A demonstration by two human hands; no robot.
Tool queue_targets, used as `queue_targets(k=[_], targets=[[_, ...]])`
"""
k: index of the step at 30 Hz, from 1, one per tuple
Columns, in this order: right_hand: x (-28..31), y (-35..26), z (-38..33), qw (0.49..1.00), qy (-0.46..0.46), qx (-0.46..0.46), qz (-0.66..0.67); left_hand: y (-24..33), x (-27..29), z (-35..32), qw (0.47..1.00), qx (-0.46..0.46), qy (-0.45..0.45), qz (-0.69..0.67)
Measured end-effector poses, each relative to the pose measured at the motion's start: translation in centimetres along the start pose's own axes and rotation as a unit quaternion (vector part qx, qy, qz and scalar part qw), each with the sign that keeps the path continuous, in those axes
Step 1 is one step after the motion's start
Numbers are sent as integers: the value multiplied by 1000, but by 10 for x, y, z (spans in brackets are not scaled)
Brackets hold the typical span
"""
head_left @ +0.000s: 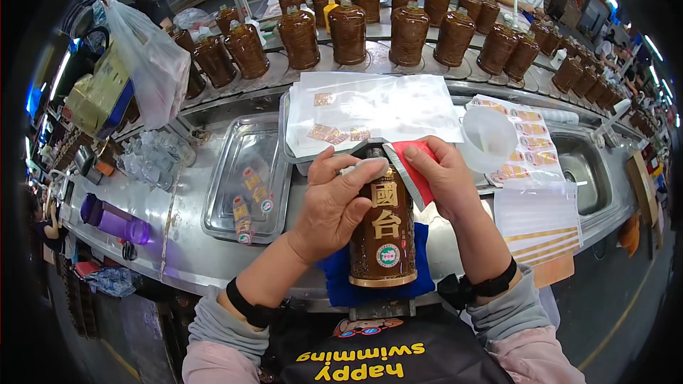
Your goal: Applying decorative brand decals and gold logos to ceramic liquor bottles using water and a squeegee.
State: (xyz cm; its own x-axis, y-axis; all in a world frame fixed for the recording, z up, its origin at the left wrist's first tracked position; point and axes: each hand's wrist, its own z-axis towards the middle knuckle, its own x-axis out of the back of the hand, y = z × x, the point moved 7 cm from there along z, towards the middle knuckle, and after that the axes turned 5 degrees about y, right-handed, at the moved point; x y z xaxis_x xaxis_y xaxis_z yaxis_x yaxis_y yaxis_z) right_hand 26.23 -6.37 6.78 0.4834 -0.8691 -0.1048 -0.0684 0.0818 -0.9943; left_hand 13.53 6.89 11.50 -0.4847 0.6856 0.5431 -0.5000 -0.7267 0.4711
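A brown glazed bottle [382,231] with gold characters and a round seal lies on a blue cloth [334,274] at the near edge of the steel bench. My left hand [333,203] grips its upper body, with the thumb pressing a pale label near the shoulder. My right hand [442,174] holds a red and silver strip [415,171] against the bottle's neck. Both wrists wear black bands.
A steel tray [228,203] with small stickers sits to the left, and a white label sheet [370,110] lies behind the bottle. A translucent cup [487,139] and striped label sheets [537,224] are at the right. Several brown bottles [409,32] stand on the conveyor. Other people work beyond.
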Motion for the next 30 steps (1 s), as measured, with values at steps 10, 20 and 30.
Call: queue_targets(k=[10, 20, 30], targets=[[24, 10, -20, 991, 58, 22, 118, -9, 3, 24, 998, 20, -3, -60], [33, 9, -62, 991, 63, 31, 112, 39, -10, -16, 974, -142, -121, 126], [34, 11, -85, 995, 56, 41, 74, 60, -14, -29, 969, -152, -130, 144]])
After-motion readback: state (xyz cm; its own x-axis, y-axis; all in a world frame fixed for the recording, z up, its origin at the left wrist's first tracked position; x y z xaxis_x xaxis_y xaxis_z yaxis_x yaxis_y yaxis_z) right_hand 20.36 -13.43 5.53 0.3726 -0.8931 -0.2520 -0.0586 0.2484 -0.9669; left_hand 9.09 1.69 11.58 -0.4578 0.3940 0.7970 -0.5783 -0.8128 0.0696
